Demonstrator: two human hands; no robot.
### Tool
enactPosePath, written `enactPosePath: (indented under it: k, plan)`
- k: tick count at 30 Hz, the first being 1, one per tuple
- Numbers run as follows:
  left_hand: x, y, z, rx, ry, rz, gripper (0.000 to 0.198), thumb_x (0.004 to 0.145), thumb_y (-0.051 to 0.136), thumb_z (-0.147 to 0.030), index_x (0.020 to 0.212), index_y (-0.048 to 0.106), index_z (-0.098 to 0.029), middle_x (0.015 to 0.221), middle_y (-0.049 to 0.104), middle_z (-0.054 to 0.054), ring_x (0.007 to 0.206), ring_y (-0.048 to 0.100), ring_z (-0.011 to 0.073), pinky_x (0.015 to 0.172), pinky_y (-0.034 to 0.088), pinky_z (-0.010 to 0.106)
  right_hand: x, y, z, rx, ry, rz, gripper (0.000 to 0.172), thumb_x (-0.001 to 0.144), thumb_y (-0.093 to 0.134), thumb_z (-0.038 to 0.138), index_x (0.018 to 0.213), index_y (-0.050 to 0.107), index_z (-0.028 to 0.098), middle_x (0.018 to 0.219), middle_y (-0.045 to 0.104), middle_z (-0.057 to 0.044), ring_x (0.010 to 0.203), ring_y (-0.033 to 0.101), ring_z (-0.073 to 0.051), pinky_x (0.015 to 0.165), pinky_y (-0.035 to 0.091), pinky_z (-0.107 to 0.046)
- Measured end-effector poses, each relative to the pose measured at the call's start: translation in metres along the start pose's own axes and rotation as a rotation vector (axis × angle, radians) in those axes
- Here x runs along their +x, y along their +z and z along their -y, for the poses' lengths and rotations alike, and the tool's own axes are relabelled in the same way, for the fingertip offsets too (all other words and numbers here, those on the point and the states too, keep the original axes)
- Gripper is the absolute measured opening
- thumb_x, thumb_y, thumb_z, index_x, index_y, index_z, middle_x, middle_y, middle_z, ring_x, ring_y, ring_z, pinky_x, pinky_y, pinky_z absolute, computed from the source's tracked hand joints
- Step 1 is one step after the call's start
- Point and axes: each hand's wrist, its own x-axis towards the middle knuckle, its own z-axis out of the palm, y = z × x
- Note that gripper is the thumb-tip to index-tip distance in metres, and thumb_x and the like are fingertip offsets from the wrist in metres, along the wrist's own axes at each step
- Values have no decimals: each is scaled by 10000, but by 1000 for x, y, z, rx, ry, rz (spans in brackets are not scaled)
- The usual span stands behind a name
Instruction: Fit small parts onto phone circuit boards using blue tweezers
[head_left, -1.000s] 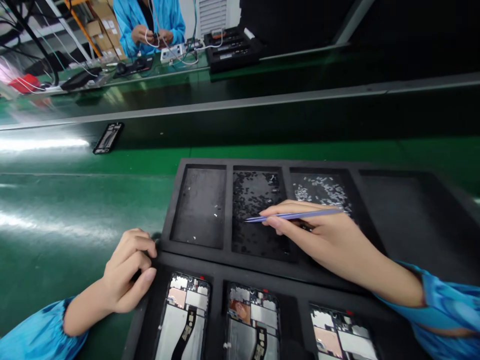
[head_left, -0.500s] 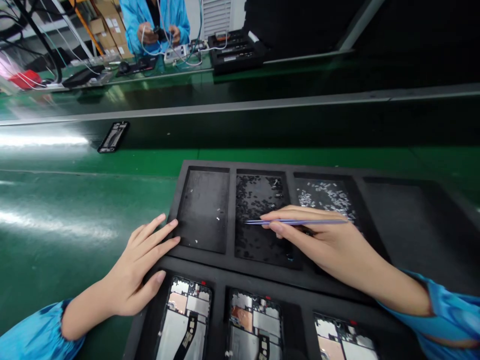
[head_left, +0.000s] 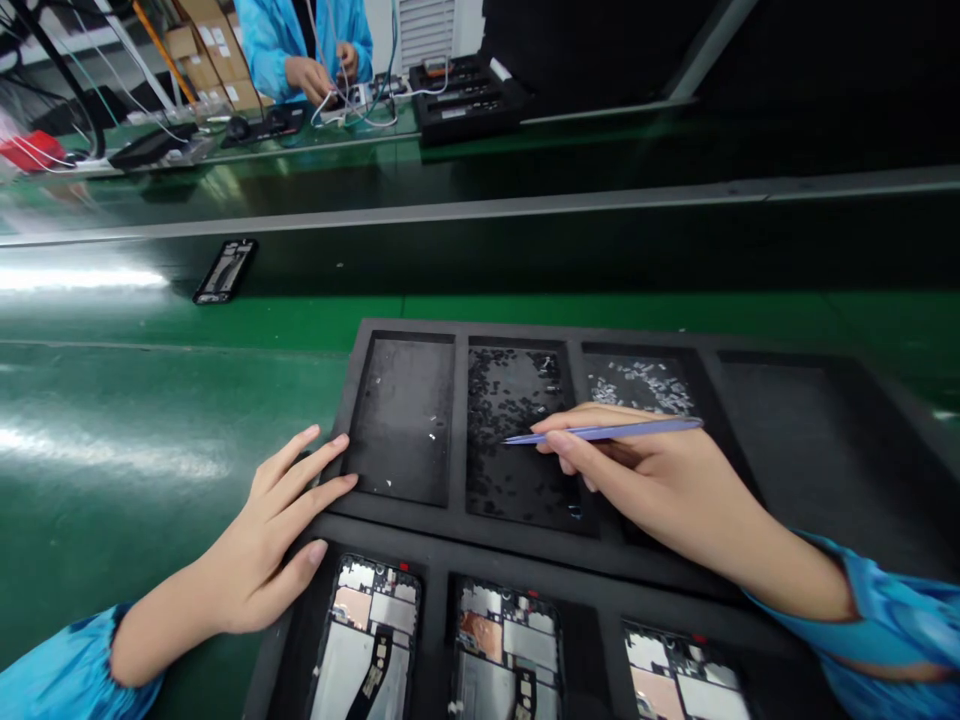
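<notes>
My right hand [head_left: 630, 460] pinches a pair of purple tweezers [head_left: 600, 432]. Their tips hang over the second compartment of a black foam tray [head_left: 459, 430], where many small black pieces [head_left: 510, 400] lie scattered. Whether the tips hold a piece is too small to tell. With fingers spread, my left hand [head_left: 277, 530] rests at the tray's left edge. Nearer to me, a second black tray [head_left: 435, 600] carries opened phones: one at the left [head_left: 367, 640], one in the middle [head_left: 506, 650] and one at the right [head_left: 675, 670], their inner boards showing.
Small silvery pieces [head_left: 645, 385] fill part of the third compartment. A phone frame [head_left: 225, 270] lies at the far left on the green bench [head_left: 112, 400]. Across the bench, a person in a blue jacket [head_left: 300, 50] handles cables beside a black tray [head_left: 465, 100].
The tweezers have turned and their tips have shifted slightly right over the black pieces. My left hand stays nearly still. The person opposite has lowered their hands to the bench.
</notes>
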Motion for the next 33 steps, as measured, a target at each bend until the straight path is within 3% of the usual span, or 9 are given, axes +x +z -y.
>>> enactPosePath:
  k: [6,10,13,16,19,20,22,26,33]
  plan:
    - [6,-8,17,-13,40,-24,444,976,524,-305,1416,561,-259,1659,317,93,1549,175,416,1201,275,666,4,-3,8,98,75,-25,468,922,635,591,739,751,177,825,757,-95,492,570,-130,456,486,-288]
    - [4,-15,15,156,139,-191,444,915,565,-276,1355,623,-291,1581,450,85,1494,321,412,1187,283,661,-9,-55,29,255,29,-217,428,887,695,595,768,730,186,771,714,-68,590,608,-146,529,506,-280]
    - [14,-18,-19,271,211,-314,447,863,590,-234,1302,656,-290,1490,544,92,1453,384,413,1165,305,646,-50,-116,24,250,26,-152,402,901,691,573,777,701,190,728,659,-43,598,586,-140,536,484,-274]
    - [48,-12,-90,386,392,-232,389,866,639,-247,1249,697,-285,1445,594,82,1418,432,352,1205,276,554,-109,-156,-2,202,145,88,434,921,640,599,804,686,183,664,610,-19,547,535,-129,489,422,-258]
    - [105,9,-173,480,670,-97,374,921,636,-316,1282,697,-240,1427,625,66,1379,459,272,1257,195,423,-152,-163,-30,223,217,177,464,961,565,605,807,651,176,655,598,-10,559,535,-132,515,428,-257]
    - [126,18,-196,472,788,-17,387,937,592,-318,1298,686,-211,1433,618,91,1373,461,290,1242,207,440,-161,-162,-37,228,204,167,452,979,543,585,817,642,175,656,598,-7,567,541,-134,529,435,-260]
    - [168,40,-227,370,836,55,373,967,520,-358,1249,688,-181,1436,595,155,1374,451,358,1164,294,509,-170,-157,-46,187,118,128,403,1015,509,515,855,649,172,688,621,-12,600,570,-144,571,449,-271]
    - [219,76,-238,208,803,215,382,961,530,-397,1254,643,-179,1460,510,229,1424,368,461,1037,420,600,-176,-156,-58,64,-92,48,318,1054,469,365,908,675,173,817,702,-36,734,656,-169,700,466,-301]
    - [224,90,-232,127,774,345,429,941,547,-327,1331,593,-157,1499,386,249,1469,300,452,1114,396,643,-179,-160,-73,-1,-167,39,329,1070,438,325,900,667,161,824,699,-40,729,664,-174,696,447,-295]
